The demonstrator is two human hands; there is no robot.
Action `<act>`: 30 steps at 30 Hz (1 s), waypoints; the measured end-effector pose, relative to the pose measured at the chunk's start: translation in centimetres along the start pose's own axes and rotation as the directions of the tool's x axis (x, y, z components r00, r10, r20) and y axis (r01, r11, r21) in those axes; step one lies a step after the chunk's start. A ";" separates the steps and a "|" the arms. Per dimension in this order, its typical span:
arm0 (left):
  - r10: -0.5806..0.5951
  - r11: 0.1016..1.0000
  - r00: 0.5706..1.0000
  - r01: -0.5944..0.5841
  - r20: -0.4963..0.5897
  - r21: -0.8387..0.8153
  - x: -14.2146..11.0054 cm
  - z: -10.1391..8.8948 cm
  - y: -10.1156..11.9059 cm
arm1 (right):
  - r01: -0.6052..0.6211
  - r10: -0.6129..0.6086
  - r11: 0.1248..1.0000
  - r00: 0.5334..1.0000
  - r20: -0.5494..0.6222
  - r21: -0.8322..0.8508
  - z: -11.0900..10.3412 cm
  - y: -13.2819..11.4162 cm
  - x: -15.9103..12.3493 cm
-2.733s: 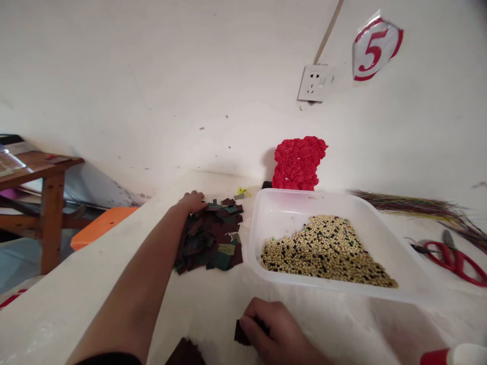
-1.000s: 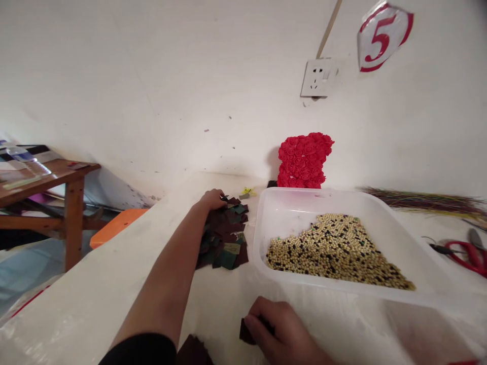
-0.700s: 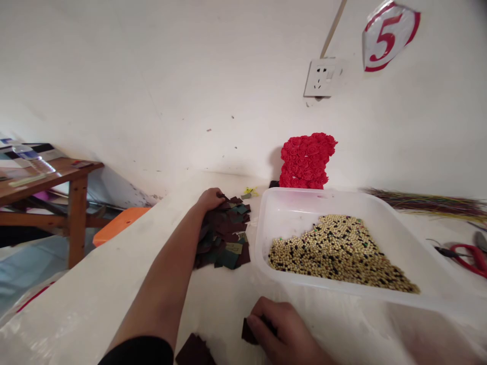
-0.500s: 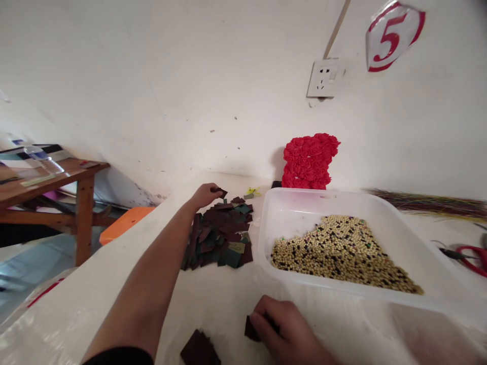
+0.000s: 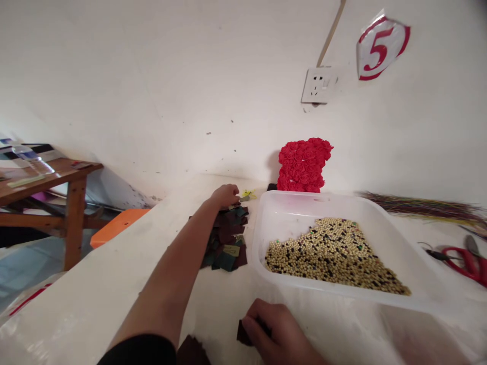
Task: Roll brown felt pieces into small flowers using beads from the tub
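Note:
My left hand (image 5: 227,196) reaches to the far edge of a loose pile of dark brown and green cut fabric or paper pieces (image 5: 228,235). Its fingers are curled down at the pile, and what they pinch, if anything, is hidden. Nearer to me, my right hand (image 5: 277,327) rests closed on the table, gripping a dark brown piece (image 5: 243,333) between thumb and fingers. A small stack of brown pieces (image 5: 192,351) lies at the bottom edge, partly covered by my left sleeve.
A white plastic tray (image 5: 262,203) of cream and dark beads stands right of the pile. Behind it is a red rose-covered figure (image 5: 304,165). Thin wire stems (image 5: 418,205) and red-handled scissors (image 5: 464,261) lie to the right. An orange stool (image 5: 117,226) is beyond the table's left edge.
My left hand rose off the pile's far left with a brown piece half a second ago; now it is further right, over the far edge. My right hand keeps its grip.

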State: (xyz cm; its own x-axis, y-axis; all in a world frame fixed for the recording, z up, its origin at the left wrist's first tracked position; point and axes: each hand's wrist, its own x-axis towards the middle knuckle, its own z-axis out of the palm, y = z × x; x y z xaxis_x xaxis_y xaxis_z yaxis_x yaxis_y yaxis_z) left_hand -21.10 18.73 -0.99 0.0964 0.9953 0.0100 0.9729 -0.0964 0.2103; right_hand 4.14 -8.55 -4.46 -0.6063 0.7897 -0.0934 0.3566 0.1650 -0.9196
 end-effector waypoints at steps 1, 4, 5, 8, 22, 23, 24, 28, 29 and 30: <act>0.000 1.000 1.000 0.000 -0.001 0.019 0.6 0.7 0.5 | -0.004 0.004 1.000 1.000 0.003 0.004 0.0 0.0 0.0; -0.021 0.997 1.000 0.022 -0.014 0.074 1.6 2.4 1.6 | -0.037 0.037 0.999 0.999 0.017 0.027 0.0 0.1 0.1; -0.031 0.995 0.999 0.033 -0.021 0.090 1.7 2.7 1.7 | -0.047 0.046 0.998 0.999 0.021 0.034 0.1 0.1 0.2; -0.045 0.991 0.998 0.049 -0.037 0.126 1.8 3.2 1.8 | -0.078 0.077 0.996 0.997 0.023 0.045 0.2 0.3 0.2; -0.118 0.993 0.989 0.119 -0.094 0.006 2.2 3.9 1.1 | -0.058 0.057 0.994 0.998 0.021 0.097 0.5 0.6 0.3; -0.119 0.993 0.988 0.119 -0.093 -0.009 2.1 3.9 1.2 | -0.056 0.054 0.994 0.998 0.019 0.089 0.5 0.6 0.3; -0.122 0.992 0.988 0.120 -0.094 -0.024 2.1 3.9 1.2 | -0.053 0.052 0.996 0.999 0.015 0.076 0.5 0.6 0.3; -0.167 0.984 0.978 0.157 -0.123 -0.090 2.0 3.6 1.0 | -0.048 0.047 0.996 0.999 0.020 0.071 0.3 0.3 0.2; -0.187 0.979 0.974 0.174 -0.128 -0.106 2.0 3.5 0.8 | -0.045 0.043 0.996 0.999 0.025 0.083 0.2 0.2 0.2; -0.208 0.974 0.970 0.192 -0.129 -0.123 2.0 3.4 0.6 | -0.042 0.039 0.995 0.999 0.032 0.093 0.2 0.1 0.2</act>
State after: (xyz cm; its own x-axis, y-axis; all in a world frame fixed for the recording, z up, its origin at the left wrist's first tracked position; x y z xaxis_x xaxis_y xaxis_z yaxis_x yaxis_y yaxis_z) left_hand -19.57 20.66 -4.16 -0.1360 0.9864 0.0924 0.9399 0.0990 0.3268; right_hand 3.94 -8.45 -4.63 -0.6146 0.7760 -0.1417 0.3143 0.0762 -0.9462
